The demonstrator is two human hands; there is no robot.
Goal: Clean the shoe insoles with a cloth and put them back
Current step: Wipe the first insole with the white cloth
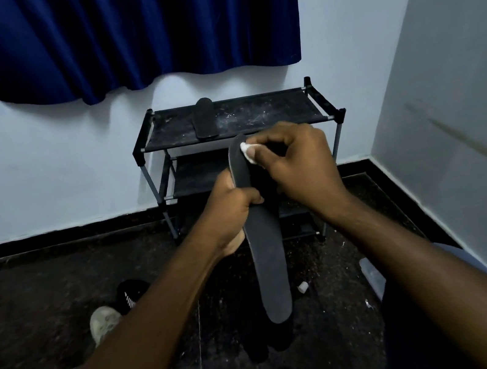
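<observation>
Insole point(268, 260) held in the air in front of the person. Its long axis runs nearly straight away from them, with the near end low over the floor and the far end raised toward the rack point(272, 112).

Left hand point(230, 209) grips the insole from the left edge, a little past its middle, fingers curled round it.

Right hand point(300, 168) is at the far tip. Thumb and fingers are pinched together on a small white cloth point(246, 151), which is pressed to the insole's face.

Most of the insole's face lies on the person's side of the cloth, so the stroke probably has to come back along the long axis. The left hand's grip sits across that path.

Second insole point(204, 118) lies flat on the rack's top shelf, well apart. A pale shoe point(106, 323) sits on the floor, lower left.
</observation>
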